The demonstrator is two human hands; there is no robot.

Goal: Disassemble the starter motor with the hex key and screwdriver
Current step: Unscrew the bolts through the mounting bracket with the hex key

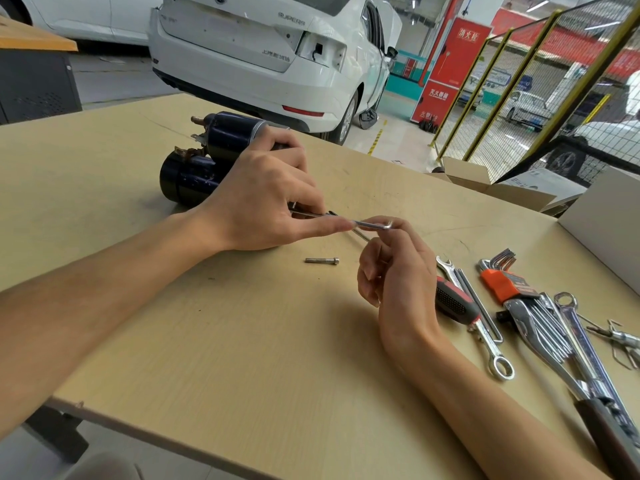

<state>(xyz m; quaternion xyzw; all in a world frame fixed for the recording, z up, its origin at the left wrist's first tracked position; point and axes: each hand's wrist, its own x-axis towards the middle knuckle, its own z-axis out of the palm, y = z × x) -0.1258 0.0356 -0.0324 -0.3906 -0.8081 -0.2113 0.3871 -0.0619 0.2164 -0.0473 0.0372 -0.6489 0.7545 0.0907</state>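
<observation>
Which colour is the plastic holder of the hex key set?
Orange plastic holder, seen in the head view.

right hand pinches hex key | left hand steadies it

Combination wrenches on a tan table, cardboard box beyond, white car behind

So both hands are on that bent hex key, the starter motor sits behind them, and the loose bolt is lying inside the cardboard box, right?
Not quite. The loose bolt lies on the bare table, just in front of the hands, not in the box. The head view shows it. The rest holds: left hand and right hand hold the hex key, starter motor behind.
</observation>
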